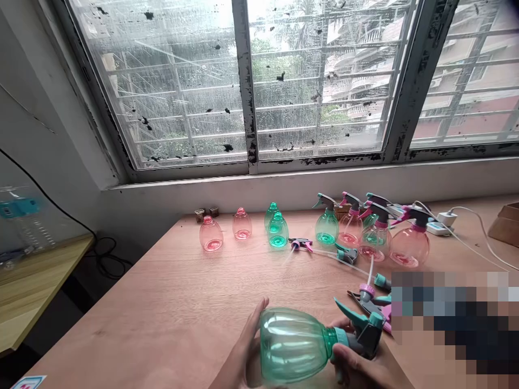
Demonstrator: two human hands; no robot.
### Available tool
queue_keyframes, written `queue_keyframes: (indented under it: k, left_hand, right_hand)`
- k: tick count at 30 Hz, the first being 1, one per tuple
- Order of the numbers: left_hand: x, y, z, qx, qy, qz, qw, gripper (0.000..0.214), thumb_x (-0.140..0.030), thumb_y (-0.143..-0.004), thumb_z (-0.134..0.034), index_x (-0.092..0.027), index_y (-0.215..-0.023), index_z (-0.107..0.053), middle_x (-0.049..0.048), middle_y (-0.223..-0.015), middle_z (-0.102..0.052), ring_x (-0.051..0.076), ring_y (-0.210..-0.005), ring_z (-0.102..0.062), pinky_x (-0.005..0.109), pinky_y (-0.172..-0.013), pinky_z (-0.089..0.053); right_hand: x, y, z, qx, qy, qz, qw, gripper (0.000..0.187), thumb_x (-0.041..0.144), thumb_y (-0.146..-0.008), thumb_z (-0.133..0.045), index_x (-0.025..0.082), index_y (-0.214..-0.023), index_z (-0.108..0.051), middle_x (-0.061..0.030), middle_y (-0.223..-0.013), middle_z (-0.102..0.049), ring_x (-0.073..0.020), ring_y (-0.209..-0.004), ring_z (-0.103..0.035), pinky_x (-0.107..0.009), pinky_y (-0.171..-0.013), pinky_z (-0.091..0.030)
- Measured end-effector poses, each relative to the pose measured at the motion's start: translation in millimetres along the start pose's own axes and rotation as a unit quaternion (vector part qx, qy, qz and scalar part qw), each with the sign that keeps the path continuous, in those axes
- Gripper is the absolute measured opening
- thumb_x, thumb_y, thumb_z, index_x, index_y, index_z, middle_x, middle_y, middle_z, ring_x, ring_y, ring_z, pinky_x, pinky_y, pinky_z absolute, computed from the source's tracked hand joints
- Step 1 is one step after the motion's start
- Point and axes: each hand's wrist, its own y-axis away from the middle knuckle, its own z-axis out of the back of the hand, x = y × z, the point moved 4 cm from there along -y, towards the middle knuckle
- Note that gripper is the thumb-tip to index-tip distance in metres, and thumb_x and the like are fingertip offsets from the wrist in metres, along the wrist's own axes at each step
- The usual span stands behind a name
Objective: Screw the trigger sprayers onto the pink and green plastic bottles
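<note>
A green spray bottle lies on its side in the air above the near part of the table, its base to the left. My left hand holds the bottle around its base end, with most fingers hidden behind it. My right hand grips the bottle's grey-and-teal spray head at the collar, thumb in front. The head sits on the bottle's neck. Just beyond my right hand lie loose spray heads, among them one with a pink collar and a clear tube.
Pink bottles and green bottles without heads stand toward the back. Several bottles with heads, such as a pink one, stand at the back right near a power strip and cables. A cardboard box is far right. A blurred patch covers the lower right.
</note>
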Motion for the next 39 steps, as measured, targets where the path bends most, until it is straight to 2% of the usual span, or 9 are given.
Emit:
queue_keyframes:
  k: [4, 8, 13, 18, 22, 25, 32, 36, 39]
  left_hand:
    - [2, 0, 0.3, -0.025, -0.016, -0.006, 1.000, 0.093, -0.036, -0.084, -0.072, -0.038, -0.155, -0.012, 0.0076, -0.166, -0.018, 0.033, -0.151, -0.018, 0.052, -0.121, -0.013]
    - [3, 2, 3.1, -0.014, 0.028, 0.004, 0.999, 0.109, -0.044, -0.074, -0.081, -0.039, -0.155, -0.007, 0.0102, -0.164, -0.023, 0.035, -0.150, -0.021, 0.053, -0.121, -0.017]
    - [-10, 1, 2.0, -0.015, 0.018, 0.039, 0.999, 0.098, -0.037, -0.075, -0.082, -0.035, -0.153, -0.024, 0.0079, -0.164, -0.023, 0.033, -0.151, -0.019, 0.049, -0.122, -0.019]
    - [-14, 0, -0.9, -0.009, -0.029, 0.014, 0.999, 0.091, -0.031, -0.083, -0.075, -0.038, -0.154, -0.019, 0.0078, -0.164, -0.022, 0.031, -0.151, -0.020, 0.049, -0.123, -0.015]
    - [-13, 2, -0.3, -0.007, 0.009, 0.028, 1.000, 0.109, -0.043, -0.075, -0.080, -0.034, -0.156, -0.008, 0.0108, -0.164, -0.024, 0.034, -0.150, -0.022, 0.051, -0.122, -0.018]
    - [-11, 2, 0.3, -0.004, 0.043, 0.057, 0.997, 0.104, -0.053, -0.074, -0.077, -0.029, -0.156, -0.017, 0.0122, -0.161, -0.030, 0.036, -0.149, -0.024, 0.051, -0.120, -0.023]
    - [-7, 4, 0.8, -0.010, -0.003, 0.040, 0.999, 0.097, -0.035, -0.080, -0.077, -0.039, -0.155, -0.015, 0.0074, -0.160, -0.035, 0.032, -0.147, -0.031, 0.052, -0.122, -0.017]
    - [-8, 4, 2.0, -0.013, 0.032, 0.044, 0.998, 0.108, -0.045, -0.073, -0.082, -0.031, -0.156, -0.013, 0.0107, -0.160, -0.033, 0.034, -0.148, -0.027, 0.052, -0.123, -0.015]
    - [-8, 3, 2.7, -0.020, 0.041, 0.064, 0.997, 0.102, -0.050, -0.073, -0.080, -0.027, -0.155, -0.022, 0.0130, -0.157, -0.039, 0.037, -0.144, -0.035, 0.051, -0.120, -0.025]
  right_hand:
    - [3, 1, -1, -0.002, 0.010, -0.002, 1.000, 0.049, 0.054, -0.066, -0.085, 0.018, -0.092, -0.064, -0.0004, -0.058, -0.068, -0.0185, -0.047, -0.063, -0.030, -0.049, -0.048]
    - [8, 2, -4, 0.010, 0.024, 0.003, 1.000, 0.050, 0.057, -0.067, -0.083, 0.017, -0.092, -0.064, 0.0010, -0.056, -0.065, -0.0170, -0.047, -0.061, -0.029, -0.049, -0.047]
    - [7, 1, -4, 0.006, -0.006, -0.007, 1.000, 0.051, 0.054, -0.067, -0.085, 0.018, -0.096, -0.061, 0.0025, -0.056, -0.063, -0.0144, -0.047, -0.058, -0.026, -0.049, -0.044]
    - [6, 2, -3, 0.008, -0.004, -0.019, 1.000, 0.053, 0.055, -0.067, -0.085, 0.018, -0.097, -0.063, 0.0028, -0.057, -0.062, -0.0134, -0.048, -0.057, -0.025, -0.050, -0.042]
    - [6, 2, -3, 0.027, 0.004, -0.012, 1.000, 0.051, 0.058, -0.068, -0.082, 0.017, -0.093, -0.064, 0.0027, -0.055, -0.059, -0.0137, -0.048, -0.055, -0.026, -0.050, -0.040]
    - [4, 2, -3, 0.021, 0.007, -0.016, 1.000, 0.052, 0.057, -0.068, -0.083, 0.017, -0.095, -0.064, 0.0026, -0.056, -0.060, -0.0141, -0.048, -0.055, -0.027, -0.050, -0.039]
    - [7, 1, -3, 0.006, 0.012, 0.004, 1.000, 0.052, 0.057, -0.068, -0.082, 0.017, -0.097, -0.064, 0.0039, -0.055, -0.058, -0.0147, -0.047, -0.054, -0.028, -0.050, -0.039]
    - [7, 2, -3, 0.012, 0.024, -0.003, 1.000, 0.053, 0.060, -0.067, -0.082, 0.017, -0.095, -0.065, 0.0031, -0.055, -0.059, -0.0143, -0.047, -0.054, -0.027, -0.050, -0.039]
    - [7, 2, -3, 0.007, 0.017, -0.007, 1.000, 0.054, 0.059, -0.066, -0.083, 0.017, -0.095, -0.065, 0.0034, -0.055, -0.059, -0.0137, -0.046, -0.053, -0.026, -0.050, -0.039]
